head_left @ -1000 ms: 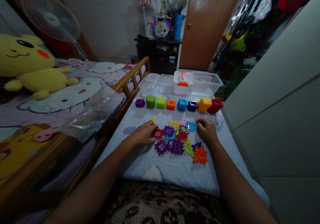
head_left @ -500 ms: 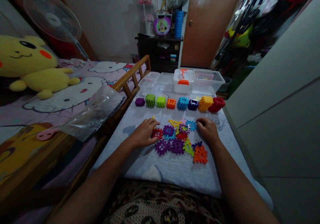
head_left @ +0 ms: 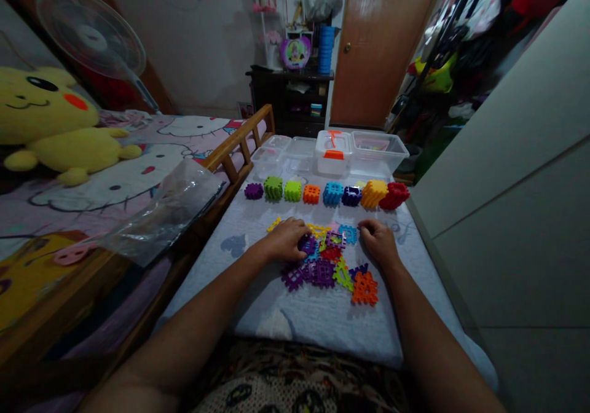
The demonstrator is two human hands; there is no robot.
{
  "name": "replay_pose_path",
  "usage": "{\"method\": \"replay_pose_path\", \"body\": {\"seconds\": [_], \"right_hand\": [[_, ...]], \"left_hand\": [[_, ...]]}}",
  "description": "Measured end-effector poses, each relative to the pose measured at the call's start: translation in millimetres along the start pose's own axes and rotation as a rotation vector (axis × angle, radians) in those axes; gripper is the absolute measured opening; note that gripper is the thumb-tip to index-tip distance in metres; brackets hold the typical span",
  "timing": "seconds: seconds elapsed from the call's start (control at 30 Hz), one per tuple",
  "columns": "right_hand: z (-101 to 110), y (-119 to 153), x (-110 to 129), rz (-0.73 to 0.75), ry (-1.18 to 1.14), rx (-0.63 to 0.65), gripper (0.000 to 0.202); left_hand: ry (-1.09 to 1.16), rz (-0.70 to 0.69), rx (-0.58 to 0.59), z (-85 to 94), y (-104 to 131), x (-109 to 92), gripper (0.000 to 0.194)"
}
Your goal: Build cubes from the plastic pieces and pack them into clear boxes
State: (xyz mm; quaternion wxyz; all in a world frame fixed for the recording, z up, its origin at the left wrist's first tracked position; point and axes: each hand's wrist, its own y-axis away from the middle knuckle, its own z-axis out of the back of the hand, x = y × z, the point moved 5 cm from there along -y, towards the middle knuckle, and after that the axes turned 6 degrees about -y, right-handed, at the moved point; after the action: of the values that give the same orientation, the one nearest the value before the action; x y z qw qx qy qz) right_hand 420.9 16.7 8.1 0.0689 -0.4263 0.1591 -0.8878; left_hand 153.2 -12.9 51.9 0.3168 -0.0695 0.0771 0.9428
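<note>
Work has shifted to the purple piece (head_left: 310, 244): my left hand (head_left: 286, 239) half-curls at it, right hand (head_left: 377, 239) curls rightward of it; grips unclear.

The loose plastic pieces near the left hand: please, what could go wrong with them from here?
The left hand is at a purple piece in a crowded pile; lifting it might drag its neighbours along.
The right hand rests close beside a light blue piece, so a small sideways move could push it.
Farther back, the yellow stack and the red stack stand close together; a bump to one could perhaps topple both.
</note>
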Motion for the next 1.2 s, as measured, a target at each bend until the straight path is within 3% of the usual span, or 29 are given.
{"method": "replay_pose_path", "body": {"seconds": [0.13, 0.27, 0.47, 0.73, 0.9, 1.03, 1.1, 1.2], "right_hand": [[0.0, -0.3, 1.0, -0.002, 0.005, -0.003, 0.027], [0.2, -0.2, 1.6, -0.016, 0.003, 0.006, 0.026], [0.7, 0.5, 2.1, -0.006, -0.001, -0.015, 0.027], [-0.6, 0.2, 0.8, -0.014, -0.023, -0.007, 0.027], [0.9, 0.2, 2.8, -0.031, -0.022, -0.017, 0.026], [2.2, 0.5, 4.9, -0.039, -0.025, -0.014, 0.026], [2.1, 0.8, 4.7, -0.041, -0.026, -0.006, 0.027], [2.1, 1.0, 3.2, -0.030, -0.020, -0.012, 0.026]], "left_hand": [[0.028, -0.008, -0.070, 14.8, -8.0, -3.0, 0.048], [0.100, -0.091, -0.140, 29.4, -33.8, -23.4, 0.047], [0.039, -0.086, 0.009, 15.4, -70.5, -46.5, 0.047], [-0.074, -0.067, 0.108, 7.5, -73.5, -53.1, 0.041], [-0.012, -0.081, 0.015, 13.3, -68.5, -54.1, 0.042], [0.096, -0.043, -0.179, 30.2, -41.1, -27.5, 0.045], [0.119, 0.012, -0.246, 37.2, -19.4, 1.5, 0.046], [0.142, 0.169, -0.312, 44.8, 16.9, 61.7, 0.044]]}}
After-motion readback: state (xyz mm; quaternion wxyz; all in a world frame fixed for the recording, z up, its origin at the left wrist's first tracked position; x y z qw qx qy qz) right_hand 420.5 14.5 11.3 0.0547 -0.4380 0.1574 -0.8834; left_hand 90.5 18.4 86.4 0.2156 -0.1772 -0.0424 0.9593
